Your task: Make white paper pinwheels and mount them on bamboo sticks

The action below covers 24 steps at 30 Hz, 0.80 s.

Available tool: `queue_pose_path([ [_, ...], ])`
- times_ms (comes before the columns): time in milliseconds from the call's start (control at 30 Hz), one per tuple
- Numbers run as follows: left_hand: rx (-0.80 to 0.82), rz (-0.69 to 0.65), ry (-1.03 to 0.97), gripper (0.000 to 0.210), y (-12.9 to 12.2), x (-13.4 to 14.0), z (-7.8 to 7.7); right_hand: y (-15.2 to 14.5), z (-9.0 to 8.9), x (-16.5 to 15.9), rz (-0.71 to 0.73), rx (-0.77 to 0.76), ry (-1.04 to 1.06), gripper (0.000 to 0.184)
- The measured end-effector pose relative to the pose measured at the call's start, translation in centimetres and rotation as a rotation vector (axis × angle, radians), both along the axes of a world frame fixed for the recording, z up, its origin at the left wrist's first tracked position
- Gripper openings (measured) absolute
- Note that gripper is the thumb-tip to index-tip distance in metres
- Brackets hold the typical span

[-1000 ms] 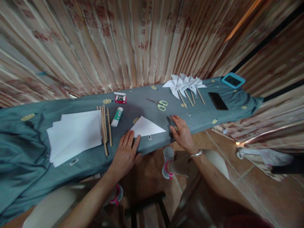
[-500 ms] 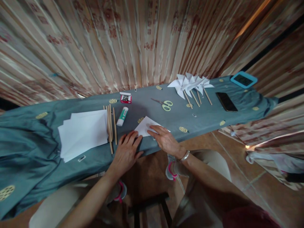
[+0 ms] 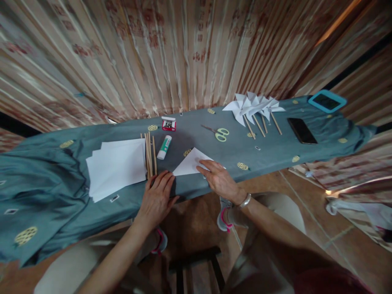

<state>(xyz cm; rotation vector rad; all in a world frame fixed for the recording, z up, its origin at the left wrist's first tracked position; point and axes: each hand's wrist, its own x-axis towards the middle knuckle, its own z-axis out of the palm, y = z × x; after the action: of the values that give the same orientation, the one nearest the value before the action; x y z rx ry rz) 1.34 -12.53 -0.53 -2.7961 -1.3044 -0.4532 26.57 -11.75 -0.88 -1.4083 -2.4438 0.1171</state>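
A white sheet of paper folded into a triangle point(image 3: 190, 162) lies near the table's front edge, its peak pointing away from me. My right hand point(image 3: 221, 179) rests over its right part, fingers stretched out and touching the paper. At the triangle's left corner is my left hand point(image 3: 158, 197), palm down with its fingers extended; the fingertips are at or just beside the corner. Just beyond my left hand lie several thin wooden sticks point(image 3: 149, 153) and a green and white glue stick point(image 3: 164, 147).
A stack of white paper point(image 3: 118, 167) lies at left. Behind are a small red box point(image 3: 169, 124) of metal bits and green-handled scissors point(image 3: 221, 134). Several paper pinwheels point(image 3: 252, 108), a black phone point(image 3: 302, 131) and a blue-framed device point(image 3: 327, 101) lie right on the cloth-covered table point(image 3: 214, 183).
My left hand has slid leftward along the triangle to its left corner, uncovering more paper. My right hand stays on the right part. The whole view has shifted slightly.
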Motion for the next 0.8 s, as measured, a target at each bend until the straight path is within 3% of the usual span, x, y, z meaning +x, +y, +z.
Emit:
queue_pose_path([
  [267,0.008,0.018,0.0,0.046,0.0,0.3,0.2,0.0,0.9,-5.0,0.186,-0.077,-0.008,0.047],
  [400,0.013,0.017,-0.002,0.047,0.2,0.2,0.1,0.2,1.3,-6.5,0.194,-0.083,-0.011,0.044],
  [567,0.003,0.006,-0.015,0.044,0.4,-0.2,0.0,-0.2,1.4,-4.0,0.173,-0.069,0.005,0.037],
  [800,0.016,0.003,-0.004,0.041,0.6,-0.5,0.0,-2.3,0.8,2.2,-0.03,0.01,-0.021,0.033],
])
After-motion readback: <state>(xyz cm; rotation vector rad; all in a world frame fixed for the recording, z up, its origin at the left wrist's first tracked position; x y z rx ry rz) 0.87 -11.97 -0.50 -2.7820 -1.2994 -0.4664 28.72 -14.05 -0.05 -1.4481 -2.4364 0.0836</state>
